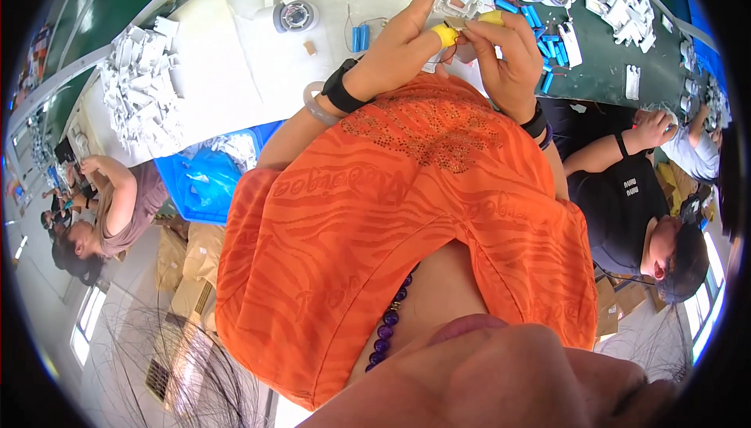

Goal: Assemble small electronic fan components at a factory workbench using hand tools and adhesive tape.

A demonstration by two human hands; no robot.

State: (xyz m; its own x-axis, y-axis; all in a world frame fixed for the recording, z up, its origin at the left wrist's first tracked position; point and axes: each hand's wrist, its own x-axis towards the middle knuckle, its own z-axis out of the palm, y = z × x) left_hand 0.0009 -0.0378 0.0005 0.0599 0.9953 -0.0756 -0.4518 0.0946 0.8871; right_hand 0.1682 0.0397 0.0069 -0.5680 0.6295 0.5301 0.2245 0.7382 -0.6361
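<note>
Yellow-capped fingers (446,34) of left hand (397,51) and right hand (512,64) pinched on a small part (456,23), blue cylinders (533,16) nearby

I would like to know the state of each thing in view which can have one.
Left hand: pinching a small part
Right hand: fingers bent close to that part, grip unclear
Yellow finger covers: worn on both hands
Blue cylinder pair: lying side by side
Blue crate: open, blue bag inside
Left-side white parts: heaped loosely
Round white unit: apart from that heap
</note>
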